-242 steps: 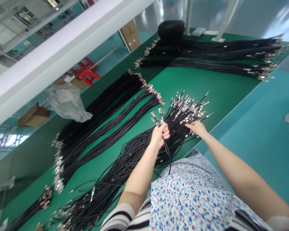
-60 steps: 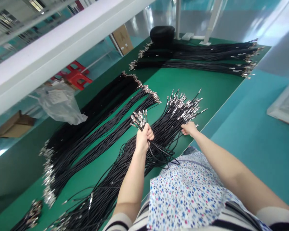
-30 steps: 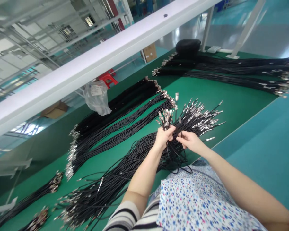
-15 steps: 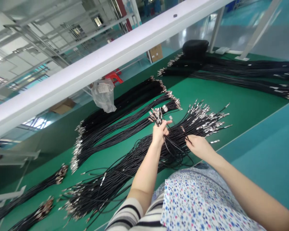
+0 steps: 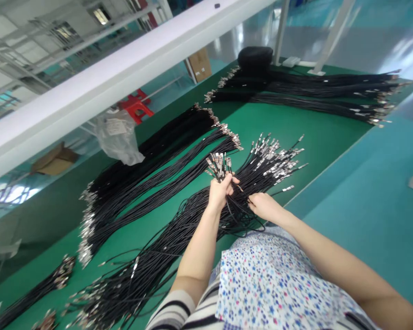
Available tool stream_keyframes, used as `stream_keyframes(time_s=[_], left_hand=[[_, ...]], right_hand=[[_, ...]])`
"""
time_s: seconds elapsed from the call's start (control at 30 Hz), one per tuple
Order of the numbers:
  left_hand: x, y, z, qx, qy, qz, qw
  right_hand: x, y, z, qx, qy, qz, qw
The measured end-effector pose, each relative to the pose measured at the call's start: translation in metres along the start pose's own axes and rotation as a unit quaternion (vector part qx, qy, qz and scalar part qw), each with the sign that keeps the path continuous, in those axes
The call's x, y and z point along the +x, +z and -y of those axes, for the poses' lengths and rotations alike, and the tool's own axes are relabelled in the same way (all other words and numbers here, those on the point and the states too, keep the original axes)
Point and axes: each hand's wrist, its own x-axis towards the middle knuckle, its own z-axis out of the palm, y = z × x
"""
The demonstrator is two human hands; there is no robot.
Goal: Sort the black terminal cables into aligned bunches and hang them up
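The green table mat (image 5: pixel 296 133) is spread with black terminal cables. Sorted bundles (image 5: pixel 151 169) are laid straight, metal ends level, so that lots are kept apart. A loose pile (image 5: pixel 179 229) is fanned at the near edge. A small bunch (image 5: pixel 218 164) is clasped upright in the closed left hand (image 5: pixel 219 191), with its terminals evened above the fist. The right hand (image 5: pixel 263 206) is laid on the pile, fingers curled among the strands; whether anything is pinched cannot be told.

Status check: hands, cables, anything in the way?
Left hand shut on a cable bunch, metal ends up. Right hand on the loose pile; grip unclear. Beyond, other bundles lie apart on the mat.
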Motion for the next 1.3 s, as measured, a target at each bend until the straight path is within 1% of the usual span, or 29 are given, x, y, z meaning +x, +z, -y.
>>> stream_keyframes(time_s=[0.07, 0.1, 0.13, 0.17, 0.23, 0.3, 0.33, 0.37, 0.4, 0.43, 0.5, 0.6, 0.7, 0.8, 0.9, 1.03, 1.17, 1.3], left_hand=[[0.000, -0.001, 0.002, 0.037, 0.003, 0.005, 0.999], [0.001, -0.003, 0.001, 0.056, 0.007, 0.002, 0.998], [0.002, -0.007, 0.000, 0.071, 0.014, -0.007, 0.997], [0.004, -0.012, -0.003, 0.080, 0.021, -0.023, 0.996], [0.005, -0.024, -0.013, 0.076, 0.029, -0.061, 0.995], [0.003, -0.037, -0.028, 0.045, 0.022, -0.075, 0.996], [0.001, -0.042, -0.036, 0.021, 0.013, -0.068, 0.997], [-0.001, -0.046, -0.043, -0.007, 0.002, -0.056, 0.998], [-0.003, -0.049, -0.049, -0.035, -0.010, -0.041, 0.998], [-0.005, -0.050, -0.054, -0.060, -0.021, -0.028, 0.998], [-0.007, -0.052, -0.059, -0.092, -0.039, -0.021, 0.995], [-0.006, -0.057, -0.058, -0.110, -0.031, -0.050, 0.992], [-0.006, -0.065, -0.056, -0.122, -0.013, -0.082, 0.989], [-0.005, -0.068, -0.051, -0.125, -0.011, -0.086, 0.988], [0.001, -0.059, -0.043, -0.114, -0.021, -0.076, 0.990], [0.011, -0.036, -0.027, -0.070, -0.038, -0.067, 0.995], [0.015, -0.020, -0.016, -0.040, -0.033, -0.054, 0.997], [0.015, -0.016, -0.013, -0.026, -0.029, -0.056, 0.998]], right_hand=[[-0.003, 0.005, -0.007, 0.122, 0.016, 0.004, 0.992], [-0.006, 0.007, -0.013, 0.211, 0.040, 0.003, 0.977], [-0.010, 0.010, -0.021, 0.306, 0.077, -0.005, 0.949], [-0.016, 0.013, -0.030, 0.399, 0.124, -0.021, 0.908], [-0.028, 0.019, -0.051, 0.545, 0.227, -0.075, 0.804], [-0.035, 0.023, -0.070, 0.642, 0.296, -0.126, 0.696], [-0.036, 0.025, -0.077, 0.679, 0.312, -0.144, 0.649], [-0.033, 0.027, -0.082, 0.706, 0.318, -0.160, 0.612], [-0.028, 0.028, -0.085, 0.720, 0.323, -0.178, 0.588], [-0.020, 0.029, -0.087, 0.721, 0.328, -0.199, 0.576], [0.001, 0.031, -0.086, 0.699, 0.343, -0.246, 0.577], [0.031, 0.034, -0.082, 0.657, 0.376, -0.290, 0.586], [0.046, 0.040, -0.082, 0.636, 0.398, -0.302, 0.588], [0.049, 0.044, -0.087, 0.624, 0.412, -0.294, 0.595], [0.049, 0.045, -0.093, 0.612, 0.418, -0.266, 0.616], [0.050, 0.044, -0.098, 0.587, 0.425, -0.241, 0.645], [0.052, 0.045, -0.101, 0.565, 0.437, -0.235, 0.659], [0.054, 0.045, -0.103, 0.555, 0.443, -0.227, 0.666]])
